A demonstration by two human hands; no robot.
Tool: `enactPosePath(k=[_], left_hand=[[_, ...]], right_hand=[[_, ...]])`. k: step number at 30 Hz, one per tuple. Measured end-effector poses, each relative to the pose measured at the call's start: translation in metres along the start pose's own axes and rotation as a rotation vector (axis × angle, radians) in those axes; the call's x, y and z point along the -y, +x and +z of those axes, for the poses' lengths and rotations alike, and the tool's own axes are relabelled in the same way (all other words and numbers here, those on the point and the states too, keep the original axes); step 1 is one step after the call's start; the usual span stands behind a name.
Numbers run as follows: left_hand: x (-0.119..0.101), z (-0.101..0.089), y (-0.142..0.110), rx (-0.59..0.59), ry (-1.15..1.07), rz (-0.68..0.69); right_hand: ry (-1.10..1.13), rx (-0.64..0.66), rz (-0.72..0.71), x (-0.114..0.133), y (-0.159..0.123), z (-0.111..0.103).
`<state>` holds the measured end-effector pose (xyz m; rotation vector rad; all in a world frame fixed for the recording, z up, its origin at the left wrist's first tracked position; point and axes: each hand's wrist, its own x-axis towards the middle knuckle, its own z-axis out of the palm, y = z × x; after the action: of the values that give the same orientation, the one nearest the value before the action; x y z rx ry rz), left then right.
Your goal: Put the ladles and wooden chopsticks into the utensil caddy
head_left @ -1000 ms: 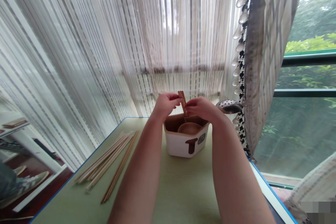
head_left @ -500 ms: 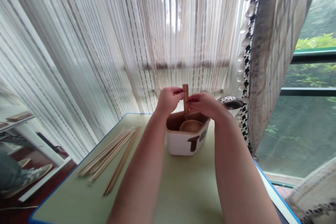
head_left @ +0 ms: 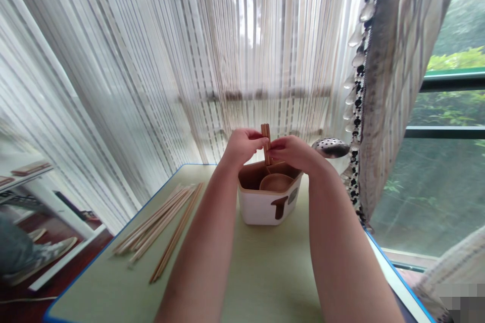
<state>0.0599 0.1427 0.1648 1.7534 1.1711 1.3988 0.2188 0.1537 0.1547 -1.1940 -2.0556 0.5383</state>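
Observation:
Both hands meet above a white holder (head_left: 265, 207) with a brown rim and brown inner compartments at the far middle of the table. My left hand (head_left: 240, 146) and my right hand (head_left: 291, 151) are each pinched on a small bundle of wooden chopsticks (head_left: 265, 133) standing upright, its lower end down inside the holder's back compartment. A round brown cup sits in the holder's front part. More chopsticks (head_left: 159, 227) lie loose on the table to the left of my left forearm.
The pale green table (head_left: 265, 282) has a blue edge. A perforated metal ladle (head_left: 330, 147) pokes out behind the holder on the right. Sheer striped curtains hang right behind the table, with a beaded drape at the right. A person's shoe shows on the floor at far left.
The chopstick bundle went from tilted to upright between my hands and stayed over the holder. My view shifted slightly.

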Motion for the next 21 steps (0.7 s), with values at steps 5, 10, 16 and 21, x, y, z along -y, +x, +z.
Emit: enactPosePath(k=[5,10,16,21], left_hand=[[-0.001,-0.002,0.0,0.017,0.002,-0.044],[-0.005,-0.006,-0.004,0.031,0.061,-0.041],[-0.012,-0.013,-0.011,-0.029,0.152,-0.02],[-0.018,-0.023,-0.026,-0.023,0.544,-0.21]], right_hand=[[0.013,0.01,0.011,0.0,-0.001,0.001],[0.031,0.013,-0.018,-0.001,-0.001,-0.003],[0.011,-0.072,-0.034,-0.003,-0.005,-0.015],[-0.162,-0.038,0.066,-0.007,-0.003,-0.01]])
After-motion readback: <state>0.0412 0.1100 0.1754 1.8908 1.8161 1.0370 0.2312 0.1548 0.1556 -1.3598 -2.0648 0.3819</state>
